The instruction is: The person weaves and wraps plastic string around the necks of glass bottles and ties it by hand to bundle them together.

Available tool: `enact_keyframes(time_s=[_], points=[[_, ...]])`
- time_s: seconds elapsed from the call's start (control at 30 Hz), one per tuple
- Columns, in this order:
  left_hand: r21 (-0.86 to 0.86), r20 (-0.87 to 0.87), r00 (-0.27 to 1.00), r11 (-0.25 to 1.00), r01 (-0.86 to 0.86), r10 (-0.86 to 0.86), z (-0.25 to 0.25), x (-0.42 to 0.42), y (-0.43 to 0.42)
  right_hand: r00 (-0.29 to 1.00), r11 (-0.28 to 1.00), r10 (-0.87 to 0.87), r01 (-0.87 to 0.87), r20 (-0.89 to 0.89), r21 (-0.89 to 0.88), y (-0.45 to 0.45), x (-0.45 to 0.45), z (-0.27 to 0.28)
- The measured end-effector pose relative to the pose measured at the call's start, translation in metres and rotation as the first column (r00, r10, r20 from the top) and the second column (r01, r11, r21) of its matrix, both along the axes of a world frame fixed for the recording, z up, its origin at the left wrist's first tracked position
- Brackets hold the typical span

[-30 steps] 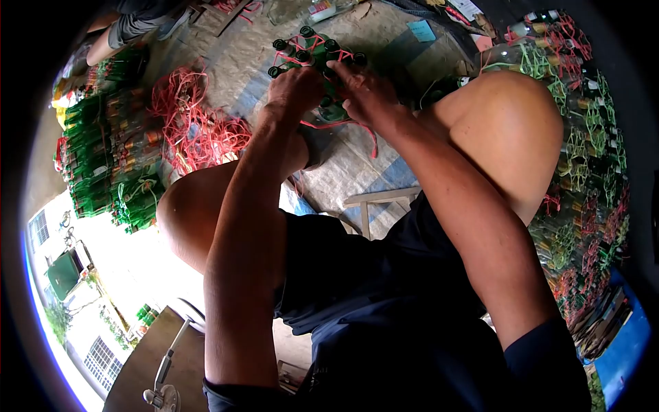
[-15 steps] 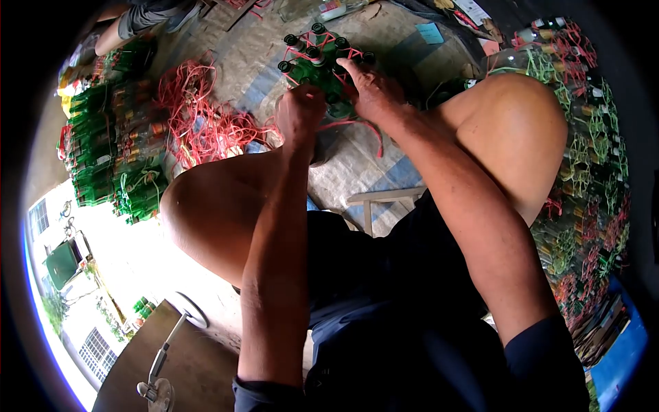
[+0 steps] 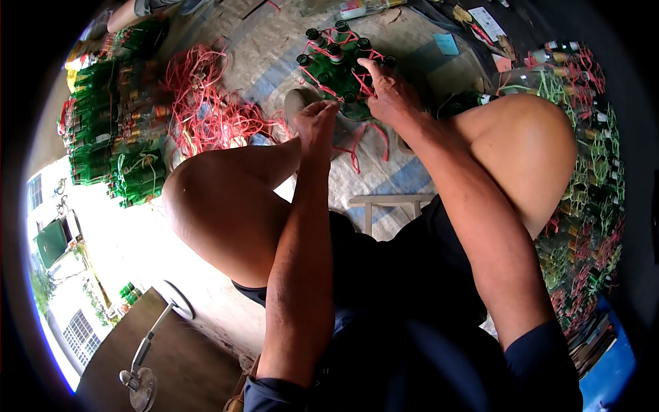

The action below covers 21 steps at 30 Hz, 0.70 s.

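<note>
A cluster of green glass bottles (image 3: 336, 72) stands upright on the floor between my knees, with red plastic string (image 3: 360, 147) wound around the necks. My left hand (image 3: 317, 123) is closed in a pinch on the string at the near side of the cluster. On the right of the bottles, my right hand (image 3: 392, 96) has its index finger stretched towards a bottle neck. Its other fingers are curled where the string meets the hand, and their tips are partly hidden. Loose string hangs below the bottles, between my hands.
A tangled heap of red string (image 3: 206, 110) lies to the left. Stacked green bottles (image 3: 93, 130) stand beyond it, and tied bottles (image 3: 583, 158) line the right side. A small stool (image 3: 391, 200) is between my legs. Another person's arm or leg (image 3: 123, 17) shows at upper left.
The view has shifted a little, so most things sit slightly differently in it. My left hand has turned from a fist beside the bottles to a pinch, drawn slightly nearer to me.
</note>
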<state>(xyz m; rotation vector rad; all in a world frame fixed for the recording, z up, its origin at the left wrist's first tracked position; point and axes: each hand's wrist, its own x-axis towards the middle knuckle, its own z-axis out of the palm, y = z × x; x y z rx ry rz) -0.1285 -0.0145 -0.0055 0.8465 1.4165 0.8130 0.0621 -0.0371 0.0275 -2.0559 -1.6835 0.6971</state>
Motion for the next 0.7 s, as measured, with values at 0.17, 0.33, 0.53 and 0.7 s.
enact_keyframes(time_s=[0.17, 0.33, 0.53, 0.7], points=[[-0.026, -0.028, 1.000, 1.000, -0.011, 0.010, -0.004, 0.005, 0.002, 1.000, 0.998, 0.011, -0.011, 0.006, -0.056, 0.002, -0.001, 0.003], [-0.011, 0.058, 0.998, 1.000, 0.012, -0.011, -0.007, 0.001, 0.001, 0.999, 0.997, 0.021, -0.017, 0.047, -0.079, 0.006, -0.003, 0.017], [-0.053, 0.124, 0.992, 0.998, 0.035, -0.028, -0.009, -0.002, 0.002, 0.967, 0.993, 0.025, -0.052, 0.253, 0.102, 0.020, -0.003, 0.027], [-0.015, 0.145, 0.987, 0.998, 0.069, -0.066, -0.011, -0.004, 0.007, 0.922, 0.892, 0.225, -0.324, 0.314, 0.315, 0.042, -0.006, 0.027]])
